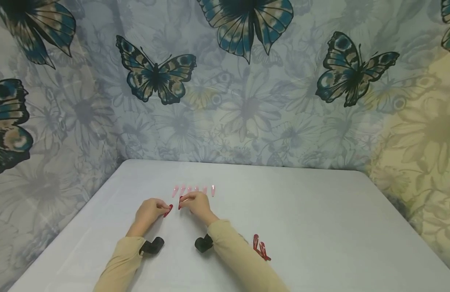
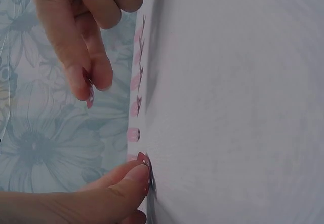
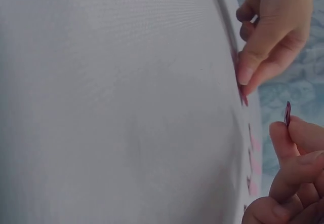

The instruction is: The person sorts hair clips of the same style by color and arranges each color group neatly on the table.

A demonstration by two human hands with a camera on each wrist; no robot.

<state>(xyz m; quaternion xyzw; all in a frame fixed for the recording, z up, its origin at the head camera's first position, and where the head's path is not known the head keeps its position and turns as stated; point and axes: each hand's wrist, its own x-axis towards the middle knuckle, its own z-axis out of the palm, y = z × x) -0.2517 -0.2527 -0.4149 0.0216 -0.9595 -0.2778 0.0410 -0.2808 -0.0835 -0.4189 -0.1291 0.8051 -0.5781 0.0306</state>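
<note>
My left hand (image 1: 149, 213) pinches a red snap hair clip (image 1: 169, 210) between thumb and finger, low at the white table. In the right wrist view, that clip (image 3: 245, 98) slants down from the left fingertips. Just to its right, my right hand (image 1: 198, 206) holds a second red hair clip (image 1: 180, 202) by its end. The right wrist view has this clip (image 3: 287, 113) standing up from the fingertips, raised off the tabletop. Beyond both hands lies a row of several pink hair clips (image 1: 182, 190), side by side, partly hidden by the right hand.
More red hair clips (image 1: 261, 248) lie in a loose pile to the right of my right sleeve (image 1: 243, 255). A black wrist camera (image 1: 203, 243) sits under each cuff. The white table (image 1: 319, 219) meets a butterfly-patterned wall covering (image 1: 246, 121) at the back.
</note>
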